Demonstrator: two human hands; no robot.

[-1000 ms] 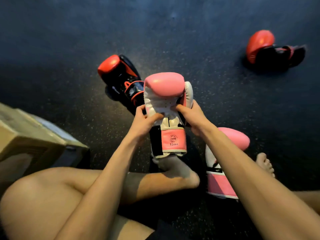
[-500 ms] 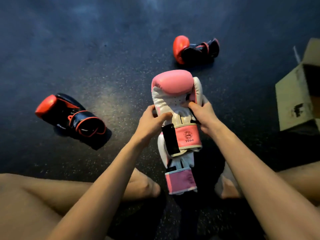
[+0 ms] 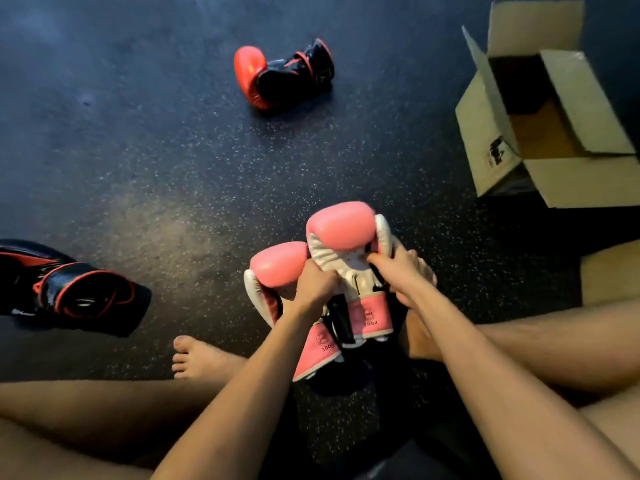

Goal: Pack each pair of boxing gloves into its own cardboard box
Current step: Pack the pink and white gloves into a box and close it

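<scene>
The second pink glove (image 3: pixel 277 265) has come up beside the first pink glove (image 3: pixel 341 226) and touches its left side; half a second ago it hung below. The left hand (image 3: pixel 313 289) curls its fingers over the place where the two meet. The right hand (image 3: pixel 398 277) grips the first one's right edge, thumb on its white palm. An open cardboard box (image 3: pixel 485 133) stands far right. One red and black glove (image 3: pixel 280 76) lies far off on the floor (image 3: pixel 138 150), and the other red and black glove (image 3: pixel 79 296) lies near left.
</scene>
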